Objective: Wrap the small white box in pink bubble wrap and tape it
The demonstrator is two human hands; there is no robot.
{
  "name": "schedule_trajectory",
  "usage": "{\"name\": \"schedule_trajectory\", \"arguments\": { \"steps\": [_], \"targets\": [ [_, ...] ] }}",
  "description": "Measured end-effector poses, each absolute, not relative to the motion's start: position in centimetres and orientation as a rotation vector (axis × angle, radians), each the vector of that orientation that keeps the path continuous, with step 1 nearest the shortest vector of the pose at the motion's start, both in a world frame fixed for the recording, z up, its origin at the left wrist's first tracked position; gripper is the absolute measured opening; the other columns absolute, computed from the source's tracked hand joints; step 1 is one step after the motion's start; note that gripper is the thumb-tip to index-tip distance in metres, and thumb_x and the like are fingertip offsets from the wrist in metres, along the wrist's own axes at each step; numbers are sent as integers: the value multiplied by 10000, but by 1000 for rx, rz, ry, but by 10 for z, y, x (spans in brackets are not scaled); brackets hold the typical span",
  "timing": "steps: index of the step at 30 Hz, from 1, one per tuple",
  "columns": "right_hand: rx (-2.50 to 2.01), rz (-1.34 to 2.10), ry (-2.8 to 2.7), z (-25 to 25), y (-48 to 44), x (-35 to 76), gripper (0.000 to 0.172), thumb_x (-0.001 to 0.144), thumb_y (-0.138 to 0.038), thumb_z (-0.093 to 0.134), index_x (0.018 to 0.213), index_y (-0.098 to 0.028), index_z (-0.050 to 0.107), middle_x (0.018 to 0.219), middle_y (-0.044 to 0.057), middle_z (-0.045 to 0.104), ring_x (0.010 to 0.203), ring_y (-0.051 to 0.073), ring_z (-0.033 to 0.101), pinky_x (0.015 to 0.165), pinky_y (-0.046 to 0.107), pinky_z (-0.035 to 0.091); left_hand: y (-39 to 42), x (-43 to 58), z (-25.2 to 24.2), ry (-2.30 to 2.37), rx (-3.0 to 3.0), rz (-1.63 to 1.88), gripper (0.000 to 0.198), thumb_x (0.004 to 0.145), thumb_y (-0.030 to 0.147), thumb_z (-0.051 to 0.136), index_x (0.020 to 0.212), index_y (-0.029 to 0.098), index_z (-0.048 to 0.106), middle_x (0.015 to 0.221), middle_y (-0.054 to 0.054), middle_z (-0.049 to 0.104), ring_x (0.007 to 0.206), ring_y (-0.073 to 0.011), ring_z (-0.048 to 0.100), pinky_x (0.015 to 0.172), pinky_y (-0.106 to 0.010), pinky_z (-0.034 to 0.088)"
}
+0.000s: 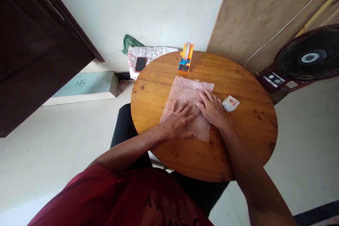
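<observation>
From where I stand, the bubble wrap (182, 91) is already laid flat on the surface (249, 130). The left hand (182, 122) rests on it with fingers spread; the right hand (211, 107) lies open at its right edge. The small box (231, 103) stays outside the wrap, and the tape dispenser (186, 60) stands untouched. Whether something is under the wrap, I cannot tell.

The round bench (246, 141) is shiny brown wood with some dark spots (259, 117). A piece of pink bubble wrap (186, 93) lies flat near the middle. Just past its far edge stands an orange and blue tape holder (185, 60). A little white and red box (231, 103) sits to the right of the wrap.
</observation>
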State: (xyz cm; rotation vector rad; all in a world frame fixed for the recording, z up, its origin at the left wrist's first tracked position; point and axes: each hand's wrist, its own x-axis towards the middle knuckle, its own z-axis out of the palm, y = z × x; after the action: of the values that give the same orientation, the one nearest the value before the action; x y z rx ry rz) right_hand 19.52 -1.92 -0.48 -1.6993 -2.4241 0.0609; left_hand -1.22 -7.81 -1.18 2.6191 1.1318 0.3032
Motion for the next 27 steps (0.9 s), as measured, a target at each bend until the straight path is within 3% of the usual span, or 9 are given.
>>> {"name": "schedule_trajectory", "arguments": {
  "steps": [19,27],
  "targets": [
    [-1651,62,-2352,-10,-18,199,568,998,-356,369,1444,-27,487,1554,235,434,1465,361,377,1181,527,332,-78,-12,-13,1135,2634,292,874,848,763,506,1532,227,415,1628,-200,302,1526,-441,203,1181,-738,65],
    [-1586,2,-2384,-4,-23,196,532,998,-366,389,1437,-86,498,1534,204,473,1447,348,403,1151,548,361,-77,-12,-13,1148,2622,291,909,828,773,527,1550,239,381,1628,-208,298,1524,-444,208,1180,-735,67]
  ]
}}
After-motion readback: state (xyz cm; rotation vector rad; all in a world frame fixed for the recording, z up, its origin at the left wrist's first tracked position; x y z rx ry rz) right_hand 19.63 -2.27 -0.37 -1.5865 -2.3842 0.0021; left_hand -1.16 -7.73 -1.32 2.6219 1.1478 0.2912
